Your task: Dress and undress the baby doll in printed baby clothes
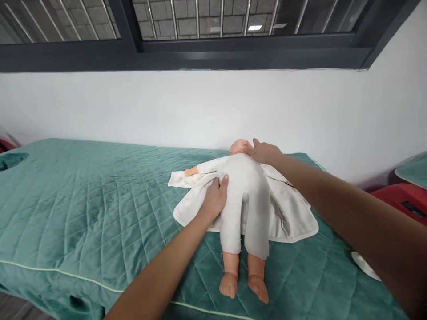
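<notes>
A baby doll (243,178) with a white cloth body lies on its back, its bare feet towards me. Under it is spread a white baby jacket (293,218), open to both sides, with one sleeve stretched out on the left beneath the doll's hand. My left hand (214,198) is closed on the doll's side at the waist, thumb on top; some of its fingers are hidden. At the doll's neck and chin rests my right hand (266,152), fingers apart. My right forearm covers part of the doll's arm on that side.
A green quilted cover (100,200) lies over the bed beneath the doll. Behind it rise a white wall (150,106) and a dark-framed, barred window (233,55). Something red (403,200) stands at the right, and a white object (365,266) lies near my right forearm.
</notes>
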`<action>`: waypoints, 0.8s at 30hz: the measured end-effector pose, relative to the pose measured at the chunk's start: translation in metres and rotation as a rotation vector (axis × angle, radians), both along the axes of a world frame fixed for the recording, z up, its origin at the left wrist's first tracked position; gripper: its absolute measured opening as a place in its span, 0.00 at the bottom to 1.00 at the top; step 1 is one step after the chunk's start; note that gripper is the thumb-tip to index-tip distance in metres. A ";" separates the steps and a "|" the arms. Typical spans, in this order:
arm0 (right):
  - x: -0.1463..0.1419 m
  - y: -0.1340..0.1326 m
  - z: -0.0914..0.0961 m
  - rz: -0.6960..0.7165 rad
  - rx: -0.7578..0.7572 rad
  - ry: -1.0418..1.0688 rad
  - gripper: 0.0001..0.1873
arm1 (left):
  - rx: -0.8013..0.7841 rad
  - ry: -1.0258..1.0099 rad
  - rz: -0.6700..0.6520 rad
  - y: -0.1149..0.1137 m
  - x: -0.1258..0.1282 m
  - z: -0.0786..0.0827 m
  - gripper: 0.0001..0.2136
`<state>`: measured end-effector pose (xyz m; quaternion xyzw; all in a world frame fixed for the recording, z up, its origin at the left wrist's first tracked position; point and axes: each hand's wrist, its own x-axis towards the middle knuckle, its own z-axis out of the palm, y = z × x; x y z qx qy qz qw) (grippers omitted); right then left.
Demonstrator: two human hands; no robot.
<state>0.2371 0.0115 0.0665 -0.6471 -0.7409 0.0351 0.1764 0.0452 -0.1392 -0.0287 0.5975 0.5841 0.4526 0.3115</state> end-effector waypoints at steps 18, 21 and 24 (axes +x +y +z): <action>-0.139 -0.004 -0.046 0.509 -0.177 -0.411 0.22 | 0.116 0.852 0.250 0.055 -0.056 -0.027 0.10; -0.126 -0.011 -0.038 0.474 -0.152 -0.357 0.25 | 0.125 0.689 0.306 0.060 -0.064 -0.031 0.08; -0.114 -0.021 -0.034 0.472 -0.125 -0.320 0.23 | 0.116 0.461 0.340 0.062 -0.070 -0.035 0.07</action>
